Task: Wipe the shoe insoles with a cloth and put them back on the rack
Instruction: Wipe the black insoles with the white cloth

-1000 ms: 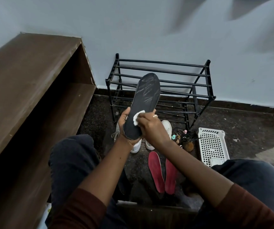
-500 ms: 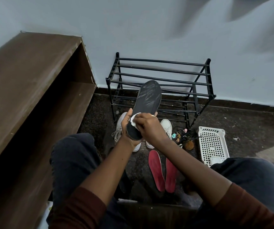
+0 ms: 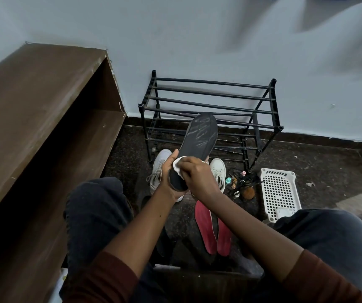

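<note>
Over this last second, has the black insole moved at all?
Yes, downward. The black insole earlier overlapped several top bars of the rack; now its tip only reaches the front one.

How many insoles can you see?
3. The long black insole is held in the left hand; one flat red insole and a second red insole lie side by side on the dark floor below. More may hide in shadow.
</note>
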Available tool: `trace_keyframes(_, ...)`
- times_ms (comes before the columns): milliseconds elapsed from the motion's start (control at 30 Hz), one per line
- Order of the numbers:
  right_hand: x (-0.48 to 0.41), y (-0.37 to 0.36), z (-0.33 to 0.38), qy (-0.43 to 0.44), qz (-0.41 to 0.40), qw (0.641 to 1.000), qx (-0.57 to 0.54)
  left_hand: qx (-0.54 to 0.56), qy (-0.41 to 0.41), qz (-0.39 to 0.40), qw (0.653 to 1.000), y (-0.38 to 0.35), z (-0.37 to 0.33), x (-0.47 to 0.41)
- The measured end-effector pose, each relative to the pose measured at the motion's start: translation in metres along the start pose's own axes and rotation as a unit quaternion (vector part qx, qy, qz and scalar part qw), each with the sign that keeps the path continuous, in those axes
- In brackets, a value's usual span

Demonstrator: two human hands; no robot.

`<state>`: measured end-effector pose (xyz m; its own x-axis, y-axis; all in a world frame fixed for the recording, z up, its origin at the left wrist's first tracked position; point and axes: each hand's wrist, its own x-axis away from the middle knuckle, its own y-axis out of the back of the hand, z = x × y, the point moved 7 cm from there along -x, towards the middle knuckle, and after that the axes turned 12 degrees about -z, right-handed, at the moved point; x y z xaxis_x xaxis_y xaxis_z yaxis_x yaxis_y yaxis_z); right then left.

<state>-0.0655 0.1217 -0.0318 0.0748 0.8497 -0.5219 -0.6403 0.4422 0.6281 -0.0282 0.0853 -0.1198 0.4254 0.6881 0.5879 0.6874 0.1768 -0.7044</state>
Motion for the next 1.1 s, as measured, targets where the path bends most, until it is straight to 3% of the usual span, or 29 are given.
trace_keyframes(100,0.0,-0.004,0.0,-0.03,-0.012,0.999,0.0,-0.018,-0.019,0.007,1.0,0.002,0.009,0.004)
trace_keyframes(233,0.023,-0.002,0.022,0.055,0.011,0.998,-0.033,-0.036,-0.047,0.056,0.997,-0.002,-0.002,0.016)
trace_keyframes(300,0.035,-0.002,0.026,0.107,0.013,0.993,-0.047,-0.043,-0.02,0.014,0.999,0.013,0.006,0.018)
trace_keyframes(333,0.038,-0.002,0.026,0.124,0.005,0.991,-0.05,-0.037,-0.018,0.031,0.999,0.009,0.007,0.029)
trace_keyframes(367,0.039,-0.002,0.025,0.134,-0.003,0.99,-0.049,0.017,0.051,0.063,0.997,0.005,0.011,0.032)
trace_keyframes(400,0.038,-0.002,0.022,0.139,-0.008,0.989,-0.043,-0.014,0.054,0.034,0.998,0.002,0.011,0.036)
trace_keyframes(467,0.03,-0.004,0.017,0.134,-0.007,0.991,-0.005,-0.006,0.043,0.068,0.997,-0.003,0.005,0.026)
trace_keyframes(533,0.016,-0.005,0.0,0.099,-0.004,0.993,0.058,-0.02,-0.013,-0.016,1.0,0.003,-0.003,0.012)
trace_keyframes(633,-0.006,0.0,-0.036,-0.008,-0.004,0.994,0.105,-0.014,-0.032,-0.042,0.999,0.002,-0.003,0.012)
trace_keyframes(833,-0.006,0.013,-0.064,-0.214,-0.041,0.976,0.017,-0.003,-0.014,-0.017,1.0,-0.001,0.001,0.013)
trace_keyframes(1000,0.005,0.015,-0.081,-0.351,-0.06,0.934,-0.031,-0.028,-0.028,0.046,0.998,-0.017,0.002,0.019)
trace_keyframes(1100,0.01,0.015,-0.083,-0.424,-0.104,0.897,-0.068,-0.001,-0.026,0.033,0.999,-0.01,0.005,0.01)
